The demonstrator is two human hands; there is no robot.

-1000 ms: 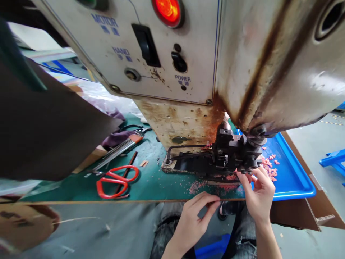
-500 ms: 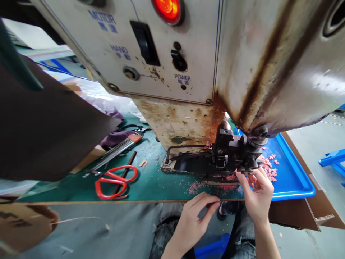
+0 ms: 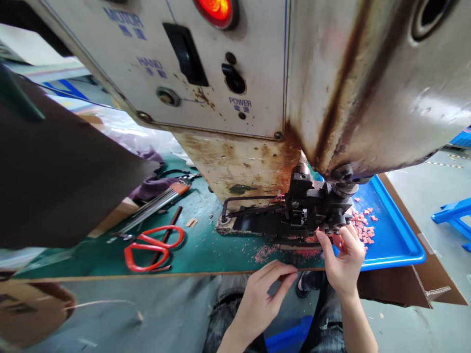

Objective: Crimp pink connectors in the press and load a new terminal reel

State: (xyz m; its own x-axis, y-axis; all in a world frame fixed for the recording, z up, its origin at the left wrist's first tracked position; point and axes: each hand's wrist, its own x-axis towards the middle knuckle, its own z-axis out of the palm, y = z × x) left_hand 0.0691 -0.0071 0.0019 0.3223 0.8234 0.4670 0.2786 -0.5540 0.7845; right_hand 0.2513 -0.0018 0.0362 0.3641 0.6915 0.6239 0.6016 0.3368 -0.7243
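Observation:
My right hand [image 3: 345, 262] is at the front of the black metal press tooling [image 3: 312, 203], its fingers curled and its thumb tip close to the tool's lower edge. Something small and pink [image 3: 336, 241] shows between those fingers, partly hidden. Just in front of the table edge is my left hand [image 3: 263, 294], thumb and forefinger pressed together at the tips; whatever they pinch is too small to make out. Pink crumbs [image 3: 267, 253] lie scattered on the green tabletop and along the tool base. Small pink pieces [image 3: 364, 228] are heaped in a blue tray [image 3: 399, 235] on the right.
A press machine's control panel [image 3: 221, 83] with a lit orange lamp [image 3: 216, 7] fills the upper view. Red-handled scissors [image 3: 147, 259] and a set of hex keys [image 3: 154, 206] lie on the left. A cardboard box [image 3: 393, 287] stands below the tray.
The whole view has shifted slightly, so the scene sits a little further left. Both hands keep nearly the same places and poses relative to the press.

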